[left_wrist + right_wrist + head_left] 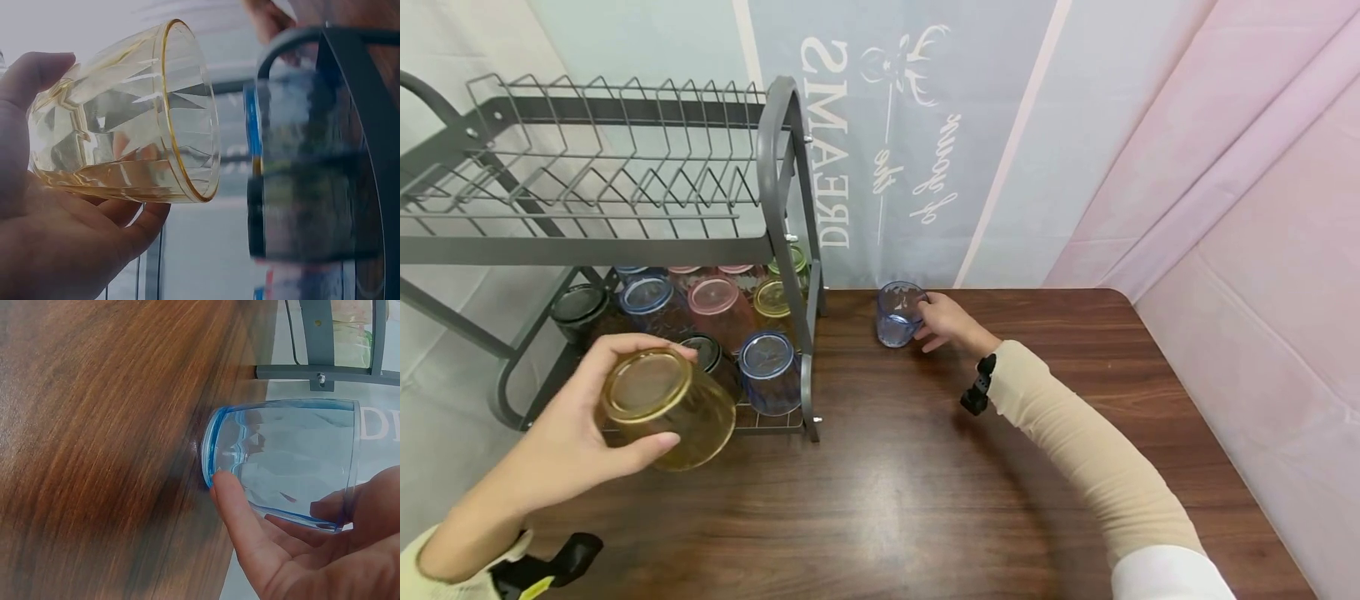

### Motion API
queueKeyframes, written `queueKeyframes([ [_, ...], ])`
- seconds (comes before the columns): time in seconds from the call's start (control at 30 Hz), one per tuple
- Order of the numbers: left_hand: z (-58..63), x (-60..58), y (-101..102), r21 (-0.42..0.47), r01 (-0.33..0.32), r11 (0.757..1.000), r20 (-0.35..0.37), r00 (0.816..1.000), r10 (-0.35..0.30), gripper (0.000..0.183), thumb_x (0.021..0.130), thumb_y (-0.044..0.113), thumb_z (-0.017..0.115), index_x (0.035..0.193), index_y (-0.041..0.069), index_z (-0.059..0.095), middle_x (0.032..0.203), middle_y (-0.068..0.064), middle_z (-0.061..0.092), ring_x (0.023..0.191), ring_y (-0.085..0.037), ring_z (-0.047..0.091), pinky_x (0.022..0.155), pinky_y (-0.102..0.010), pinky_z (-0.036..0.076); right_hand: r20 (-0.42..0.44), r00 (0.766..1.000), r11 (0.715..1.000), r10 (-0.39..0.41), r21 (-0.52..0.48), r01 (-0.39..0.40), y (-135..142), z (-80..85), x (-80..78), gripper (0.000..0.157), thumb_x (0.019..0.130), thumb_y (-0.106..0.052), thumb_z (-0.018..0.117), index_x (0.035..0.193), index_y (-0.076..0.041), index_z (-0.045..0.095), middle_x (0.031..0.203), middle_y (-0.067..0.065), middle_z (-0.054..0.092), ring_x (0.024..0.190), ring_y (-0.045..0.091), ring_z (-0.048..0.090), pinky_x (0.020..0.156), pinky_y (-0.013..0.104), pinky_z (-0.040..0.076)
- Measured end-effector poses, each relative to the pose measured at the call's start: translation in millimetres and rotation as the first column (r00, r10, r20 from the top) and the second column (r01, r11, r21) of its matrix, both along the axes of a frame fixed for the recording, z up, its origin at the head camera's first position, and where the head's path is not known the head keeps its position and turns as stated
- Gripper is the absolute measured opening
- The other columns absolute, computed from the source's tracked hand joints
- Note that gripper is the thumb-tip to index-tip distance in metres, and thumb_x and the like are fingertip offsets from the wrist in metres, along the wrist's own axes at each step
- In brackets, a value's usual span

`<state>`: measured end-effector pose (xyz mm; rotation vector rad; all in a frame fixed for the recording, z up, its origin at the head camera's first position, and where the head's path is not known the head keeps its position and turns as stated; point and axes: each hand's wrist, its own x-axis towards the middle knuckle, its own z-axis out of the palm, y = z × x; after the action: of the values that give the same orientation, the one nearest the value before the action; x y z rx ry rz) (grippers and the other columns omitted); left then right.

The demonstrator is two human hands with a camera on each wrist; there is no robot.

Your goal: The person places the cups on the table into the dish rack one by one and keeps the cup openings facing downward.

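Observation:
A yellow-tinted glass tumbler (700, 421) is in my left hand (572, 425), thumb on one side and fingers on the other. The tumbler is tilted, base up, mouth towards the lower right, just in front of the rack; in the left wrist view, nothing shows inside the yellow tumbler (119, 119). A clear blue tumbler (895, 321) stands upright at the back of the table. My right hand (951, 321) holds it from the right side; in the right wrist view one finger (234, 500) reaches along it near its base.
A grey two-tier metal dish rack (700, 250) stands at the left. Its upper wire basket holds nothing visible. Several upturned tumblers, such as a blue one (770, 375) and a pink one (722, 308), fill the lower shelf. The brown wooden table (887, 483) meets a printed curtain (992, 83) behind.

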<state>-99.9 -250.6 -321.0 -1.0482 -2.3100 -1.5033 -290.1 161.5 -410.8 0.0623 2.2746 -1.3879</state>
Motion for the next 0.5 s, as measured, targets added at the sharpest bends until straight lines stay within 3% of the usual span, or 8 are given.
queueKeyframes([
  [0.17, -3.8, -7.0, -21.5, 0.055, -0.021, 0.998, 0.003, 1.0, 0.021, 0.087, 0.06, -0.033, 0.072, 0.138, -0.019, 0.036, 0.136, -0.02, 0.058, 0.12, -0.017, 0.061, 0.094, -0.016, 0.049, -0.026, 1.0, 1.0, -0.001, 0.023, 0.001, 0.0, -4.7, -2.0, 0.048, 0.112, -0.02, 0.025, 0.153, 0.004, 0.033, 0.138, 0.027, 0.049, 0.114, 0.045, 0.062, 0.077, 0.044, 0.062],
  [0.3, -6.1, -11.3, -32.3, 0.012, -0.098, 0.995, -0.036, 0.994, 0.098, 0.087, 0.06, -0.032, 0.073, 0.138, -0.019, 0.036, 0.135, -0.016, 0.061, 0.12, -0.014, 0.061, 0.096, -0.016, 0.046, -0.041, 0.999, 1.0, -0.003, 0.028, 0.005, 0.4, -5.9, -2.4, 0.046, 0.112, -0.02, 0.026, 0.148, 0.005, 0.039, 0.132, 0.027, 0.053, 0.111, 0.044, 0.063, 0.075, 0.043, 0.062],
  [0.4, -7.5, -12.9, -39.5, 0.006, -0.131, 0.991, -0.012, 0.991, 0.131, 0.087, 0.062, -0.034, 0.07, 0.14, -0.017, 0.035, 0.136, -0.012, 0.061, 0.118, -0.012, 0.062, 0.091, -0.014, 0.049, -0.048, 0.999, 1.0, -0.007, 0.03, 0.008, 0.7, -7.1, -2.6, 0.045, 0.111, -0.02, 0.026, 0.147, 0.005, 0.04, 0.132, 0.027, 0.053, 0.111, 0.044, 0.063, 0.075, 0.043, 0.062],
  [0.5, -9.4, -13.7, -46.6, -0.023, -0.226, 0.974, 0.005, 0.974, 0.227, 0.089, 0.065, -0.033, 0.07, 0.144, -0.01, 0.036, 0.136, -0.003, 0.061, 0.114, -0.008, 0.062, 0.086, -0.01, 0.049, -0.054, 0.999, 0.999, -0.005, 0.035, 0.007, 0.8, -7.5, -2.4, 0.047, 0.111, -0.019, 0.026, 0.149, 0.006, 0.037, 0.134, 0.027, 0.051, 0.111, 0.044, 0.063, 0.075, 0.043, 0.062],
])
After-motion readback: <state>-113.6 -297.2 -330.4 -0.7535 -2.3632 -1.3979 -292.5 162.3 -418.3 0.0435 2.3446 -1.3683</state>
